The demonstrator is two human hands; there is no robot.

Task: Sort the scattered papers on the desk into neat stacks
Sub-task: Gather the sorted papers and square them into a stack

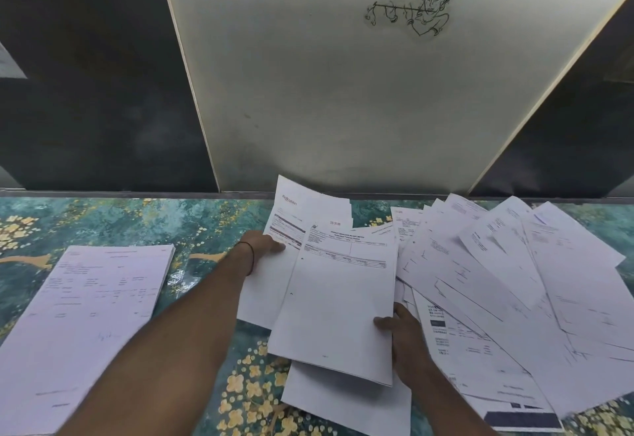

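Note:
A printed white sheet (338, 302) lies tilted in the middle of the desk, on top of other loose sheets. My right hand (399, 332) pinches its right edge with the thumb on top. My left hand (262, 247) grips the left edge of a sheet (264, 291) that lies just under it, beside a page with a red logo (291, 209). A squared-up stack of papers (89, 319) rests at the left. A fanned, scattered pile of papers (507, 284) covers the right side of the desk.
The desk (113, 219) has a teal and gold flowered cover. Behind it stands a pale panel (343, 92) with a black line drawing, flanked by dark panels. Bare cover shows between the left stack and the middle sheets.

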